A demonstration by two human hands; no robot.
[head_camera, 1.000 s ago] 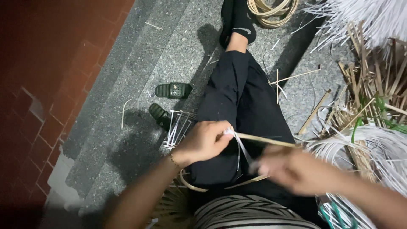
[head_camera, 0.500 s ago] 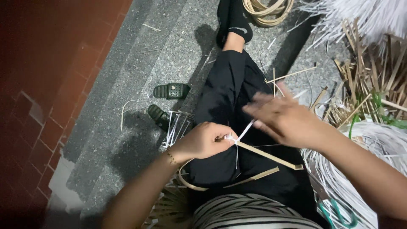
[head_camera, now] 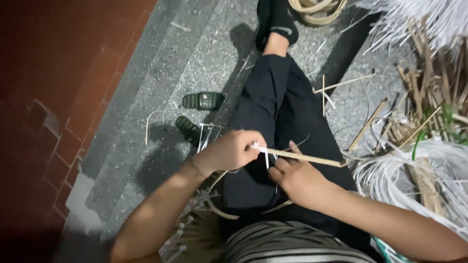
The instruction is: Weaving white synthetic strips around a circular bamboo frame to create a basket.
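Observation:
I sit on a grey stone floor with my legs in black trousers [head_camera: 278,112] stretched out. My left hand [head_camera: 229,151] is closed around one end of a flat pale cane strip [head_camera: 304,157] that runs to the right over my lap. A thin white strand [head_camera: 265,157] hangs at the grip. My right hand [head_camera: 295,178] lies just below the strip, fingers pinching the white strand near it. A curved cane hoop [head_camera: 219,207] rests under my hands on my lap.
Two dark green sandals [head_camera: 202,101] lie left of my legs. Bundles of white strips [head_camera: 409,180] and dry cane sticks [head_camera: 429,97] fill the right side. A coiled cane ring [head_camera: 317,9] lies by my foot. Red brick paving [head_camera: 58,87] is at left.
My right hand came down from above the strip, where it had pulled the white strand up and away, back to just under the strip next to my left hand. The left hand stayed put.

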